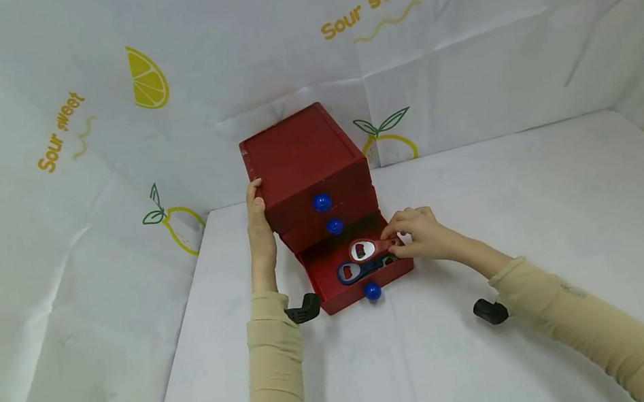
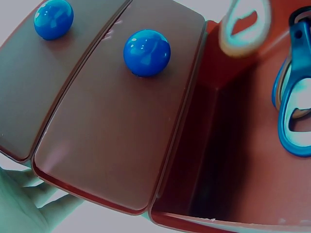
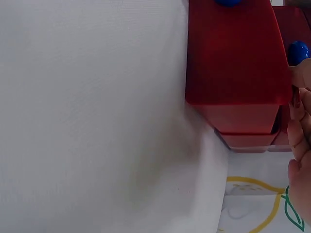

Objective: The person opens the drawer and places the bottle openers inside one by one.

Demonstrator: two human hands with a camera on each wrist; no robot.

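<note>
A small red drawer chest (image 1: 303, 152) with blue round knobs stands with its bottom drawer (image 1: 328, 302) pulled out. My left hand (image 1: 260, 230) lies along the chest's left side, its straight fingers touching it. Over the open drawer, my right hand (image 1: 423, 233) pinches the handle end of a red bottle opener (image 1: 362, 250), whose metal head points left. Below it, inside the drawer, lies a blue bottle opener (image 2: 285, 138). Part of another opener shows beneath the blue one. In the right wrist view the drawer's front hides most of what the fingers hold.
The two upper drawers are closed, with knobs (image 2: 146, 53) jutting forward. The chest stands on a white tabletop (image 1: 516, 222), close to a wall sheet (image 1: 263, 44) printed with lemons. Black wrist cameras (image 1: 491, 311) stick out from both sleeves.
</note>
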